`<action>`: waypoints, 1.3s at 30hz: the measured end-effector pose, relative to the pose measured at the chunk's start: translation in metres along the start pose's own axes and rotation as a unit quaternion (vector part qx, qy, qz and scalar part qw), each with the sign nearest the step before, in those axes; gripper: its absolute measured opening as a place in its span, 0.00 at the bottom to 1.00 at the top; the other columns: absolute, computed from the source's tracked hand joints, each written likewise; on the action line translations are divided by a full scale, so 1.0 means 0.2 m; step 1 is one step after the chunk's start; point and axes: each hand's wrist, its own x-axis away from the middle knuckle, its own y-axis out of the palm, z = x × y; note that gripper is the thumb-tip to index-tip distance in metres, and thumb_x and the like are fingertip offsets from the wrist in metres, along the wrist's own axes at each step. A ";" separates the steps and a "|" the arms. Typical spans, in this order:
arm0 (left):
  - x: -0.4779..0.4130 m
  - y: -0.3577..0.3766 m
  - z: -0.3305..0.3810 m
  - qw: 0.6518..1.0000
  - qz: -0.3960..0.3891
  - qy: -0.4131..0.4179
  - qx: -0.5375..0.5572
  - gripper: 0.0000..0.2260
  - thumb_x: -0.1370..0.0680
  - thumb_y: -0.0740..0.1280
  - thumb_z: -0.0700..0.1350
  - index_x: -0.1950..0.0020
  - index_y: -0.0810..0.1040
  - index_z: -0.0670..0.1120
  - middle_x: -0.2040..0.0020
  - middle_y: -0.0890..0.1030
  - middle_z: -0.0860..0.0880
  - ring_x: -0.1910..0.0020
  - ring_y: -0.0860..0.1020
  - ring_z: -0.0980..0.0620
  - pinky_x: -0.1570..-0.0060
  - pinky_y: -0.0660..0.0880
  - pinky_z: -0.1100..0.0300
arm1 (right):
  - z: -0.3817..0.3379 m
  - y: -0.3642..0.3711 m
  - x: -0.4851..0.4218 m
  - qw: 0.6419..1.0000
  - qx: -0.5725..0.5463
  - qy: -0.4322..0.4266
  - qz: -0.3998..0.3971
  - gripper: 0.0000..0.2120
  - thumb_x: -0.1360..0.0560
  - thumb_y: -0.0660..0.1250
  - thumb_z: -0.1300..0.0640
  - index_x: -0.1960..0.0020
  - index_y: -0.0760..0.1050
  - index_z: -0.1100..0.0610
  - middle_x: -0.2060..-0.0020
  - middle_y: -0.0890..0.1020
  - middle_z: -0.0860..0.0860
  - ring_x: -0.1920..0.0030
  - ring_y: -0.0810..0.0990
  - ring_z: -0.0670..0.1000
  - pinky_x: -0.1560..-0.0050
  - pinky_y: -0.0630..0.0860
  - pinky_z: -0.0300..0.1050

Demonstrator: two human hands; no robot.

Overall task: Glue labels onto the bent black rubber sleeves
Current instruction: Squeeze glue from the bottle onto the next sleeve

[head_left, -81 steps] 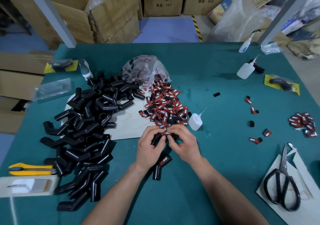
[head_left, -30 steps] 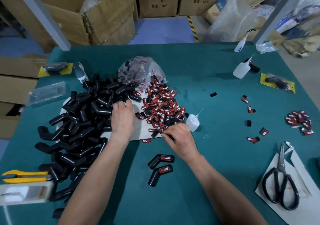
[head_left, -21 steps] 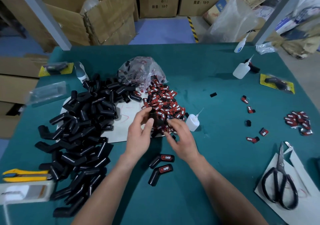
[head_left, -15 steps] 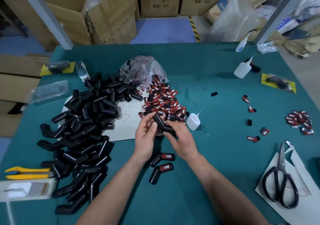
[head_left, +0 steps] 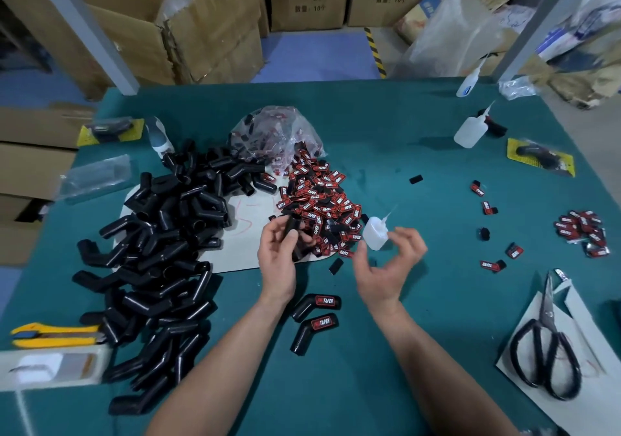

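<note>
— Near the centre of the frame, what is each grip doing?

— The left grip (head_left: 277,262) pinches one bent black sleeve (head_left: 299,250) between thumb and fingers, lifted over the near edge of the label pile (head_left: 322,200). The right grip (head_left: 386,269) is wide, fingers half curled around the small glue bottle (head_left: 374,235), which stands on the counter (head_left: 430,153) just beside that pile. Whether it touches the bottle yet, I cannot tell.

— What might go wrong?

— I'd guess the bottle first. It looks light and has a long thin nozzle, so a clumsy closing of the fingers could knock it over toward the labels. A hard squeeze could also send out too much glue. Any drip there would stick loose labels together. The sleeve is held by a light pinch only, and curved rubber may roll when the nozzle presses on it.

— Anything in the way?

— One black piece (head_left: 335,266) lies on the counter between the two grips. At lower centre, two labelled sleeves (head_left: 316,303) lie side by side between the forearms, and a forearm coming down could smear them if the glue is fresh. The heap of bare sleeves (head_left: 161,250) fills the left of the frame, well apart from the bottle. At lower right, scissors (head_left: 546,345) rest on white paper (head_left: 598,351), and a second bottle (head_left: 470,131) stands at upper right, both away from the work.
</note>
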 end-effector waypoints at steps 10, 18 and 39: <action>-0.05 0.04 -0.03 0.980 -0.026 0.029 -0.195 0.20 0.23 0.71 0.39 0.42 0.78 0.65 0.45 0.83 0.56 0.45 0.82 0.55 0.41 0.79 0.55 | 0.01 0.04 -0.06 0.957 0.010 0.233 -0.172 0.11 0.23 0.72 0.52 0.42 0.77 0.53 0.46 0.77 0.45 0.44 0.75 0.38 0.44 0.71 0.33; -0.09 0.01 -0.04 0.971 -0.019 0.063 -0.232 0.22 0.22 0.74 0.40 0.41 0.82 0.69 0.40 0.79 0.60 0.35 0.78 0.57 0.32 0.72 0.62 | -0.05 0.06 -0.02 0.910 -0.155 0.328 -0.200 0.22 0.29 0.77 0.52 0.44 0.73 0.31 0.48 0.84 0.43 0.48 0.84 0.45 0.49 0.80 0.39; -0.09 0.01 -0.05 0.985 0.034 0.041 -0.166 0.19 0.21 0.73 0.37 0.43 0.84 0.62 0.40 0.84 0.54 0.40 0.82 0.56 0.44 0.77 0.69 | 0.12 0.09 -0.25 0.701 -0.478 0.525 -0.064 0.08 0.28 0.69 0.65 0.49 0.78 0.59 0.63 0.81 0.49 0.72 0.70 0.42 0.71 0.69 0.35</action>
